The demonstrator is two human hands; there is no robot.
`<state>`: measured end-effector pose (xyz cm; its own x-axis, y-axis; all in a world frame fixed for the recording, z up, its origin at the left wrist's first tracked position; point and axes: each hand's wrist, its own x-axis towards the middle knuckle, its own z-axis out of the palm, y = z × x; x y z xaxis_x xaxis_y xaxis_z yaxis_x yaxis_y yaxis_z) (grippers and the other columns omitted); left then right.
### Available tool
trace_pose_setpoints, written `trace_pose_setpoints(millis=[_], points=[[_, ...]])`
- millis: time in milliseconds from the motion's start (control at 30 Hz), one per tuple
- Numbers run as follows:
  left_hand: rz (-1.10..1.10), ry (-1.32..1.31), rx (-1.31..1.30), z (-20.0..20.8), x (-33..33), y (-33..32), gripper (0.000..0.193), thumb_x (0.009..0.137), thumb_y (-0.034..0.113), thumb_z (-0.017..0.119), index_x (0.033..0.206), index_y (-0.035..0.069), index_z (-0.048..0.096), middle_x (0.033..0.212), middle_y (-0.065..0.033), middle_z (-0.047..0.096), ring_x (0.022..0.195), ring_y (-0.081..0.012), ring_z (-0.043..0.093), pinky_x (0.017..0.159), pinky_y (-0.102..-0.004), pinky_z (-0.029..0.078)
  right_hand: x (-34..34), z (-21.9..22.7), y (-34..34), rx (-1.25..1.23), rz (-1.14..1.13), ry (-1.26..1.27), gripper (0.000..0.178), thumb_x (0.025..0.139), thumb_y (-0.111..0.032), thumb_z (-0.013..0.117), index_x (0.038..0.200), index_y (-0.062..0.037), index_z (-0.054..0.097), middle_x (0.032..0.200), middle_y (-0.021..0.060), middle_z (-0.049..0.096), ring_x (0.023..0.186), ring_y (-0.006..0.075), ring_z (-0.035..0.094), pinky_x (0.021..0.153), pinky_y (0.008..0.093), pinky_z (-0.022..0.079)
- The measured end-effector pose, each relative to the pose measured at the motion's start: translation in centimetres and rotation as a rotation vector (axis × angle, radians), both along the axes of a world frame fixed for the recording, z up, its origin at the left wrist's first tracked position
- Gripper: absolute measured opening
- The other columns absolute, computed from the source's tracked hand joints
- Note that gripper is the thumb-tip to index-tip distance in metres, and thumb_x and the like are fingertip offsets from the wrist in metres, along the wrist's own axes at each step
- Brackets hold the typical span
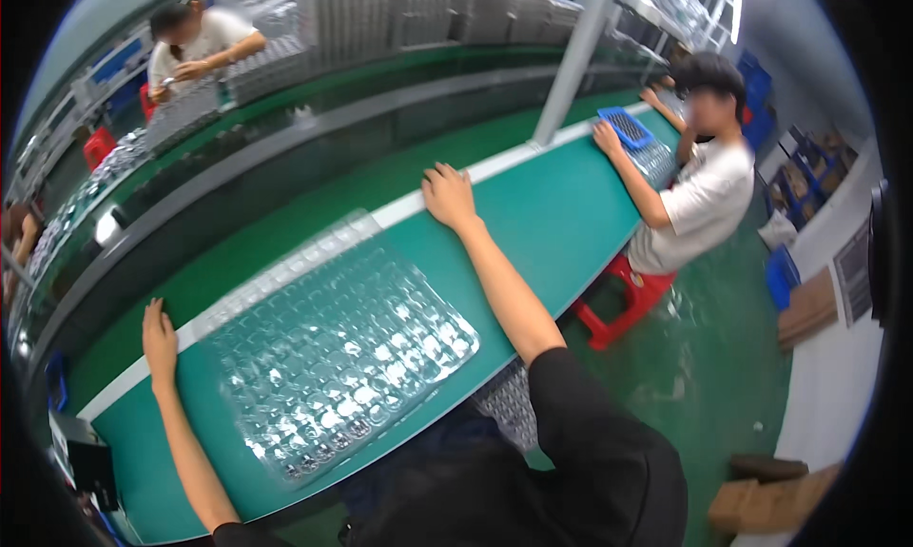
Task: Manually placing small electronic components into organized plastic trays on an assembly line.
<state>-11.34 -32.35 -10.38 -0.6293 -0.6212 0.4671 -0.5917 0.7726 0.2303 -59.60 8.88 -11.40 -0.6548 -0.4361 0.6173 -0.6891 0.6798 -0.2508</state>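
A large clear plastic blister tray (pixel 333 357) with rows of round pockets lies on the green bench top between my arms. Small dark pieces sit in some pockets along its near left edge; glare hides what the other pockets hold. My left hand (pixel 160 345) rests on the white rail (pixel 195 333) at the bench's far edge, left of the tray, fingers stretched out and holding nothing. Beyond the tray's far right corner, my right hand (pixel 447 197) lies over the same rail, its fingers extended and no object in it.
To my right a co-worker (pixel 709 185) sits on a red stool (pixel 628 300), hands by a blue tray (pixel 625 128) and another clear tray (pixel 653 162). A grey post (pixel 575 62) rises from the rail. A black box (pixel 84 457) stands at the bench's left end.
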Motion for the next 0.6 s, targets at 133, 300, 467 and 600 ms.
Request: trace_pose_setpoints(millis=[133, 300, 467, 600], points=[[-0.108, -0.009, 0.0, -0.7, 0.1, -2.0, 0.035, 0.102, 0.014, 0.043, 0.134, 0.003, 0.054, 0.139, -0.0176, 0.053, 0.135, -0.0352, 0.044, 0.11, -0.0401, 0.036, 0.0, 0.3, 0.0, 0.004, -0.006, -0.027, 0.033, 0.091, -0.026, 0.053, 0.115, -0.0064, 0.066, 0.132, 0.0214, 0.057, 0.127, 0.0348, 0.05, 0.106, 0.0611, 0.033], [-0.083, 0.026, 0.084, -1.2, 0.8, -2.7, 0.038, 0.103, 0.017, 0.042, 0.138, 0.004, 0.051, 0.14, -0.0192, 0.052, 0.134, -0.0356, 0.045, 0.109, -0.0397, 0.036, 0.6, 0.3, 0.2, 0.007, -0.014, -0.061, 0.033, 0.092, -0.025, 0.053, 0.115, -0.0051, 0.066, 0.133, 0.0231, 0.054, 0.126, 0.0371, 0.05, 0.107, 0.0614, 0.031], [-0.096, 0.056, 0.106, -1.2, 0.6, -3.1, 0.038, 0.103, 0.019, 0.043, 0.137, 0.003, 0.052, 0.139, -0.0204, 0.053, 0.133, -0.0359, 0.046, 0.108, -0.0388, 0.037, 0.5, 0.4, 0.7, 0.023, -0.001, -0.086, 0.032, 0.093, -0.024, 0.051, 0.113, -0.0057, 0.067, 0.129, 0.0178, 0.058, 0.124, 0.0342, 0.052, 0.107, 0.064, 0.03], [-0.073, 0.061, 0.14, -1.6, 1.6, -3.1, 0.038, 0.103, 0.018, 0.043, 0.136, 0.003, 0.053, 0.138, -0.02, 0.054, 0.132, -0.0348, 0.048, 0.107, -0.038, 0.038, 0.6, 0.2, -0.3, 0.037, 0.02, -0.075, 0.032, 0.094, -0.024, 0.05, 0.114, -0.0057, 0.067, 0.127, 0.0171, 0.059, 0.122, 0.0328, 0.053, 0.107, 0.0641, 0.029]])
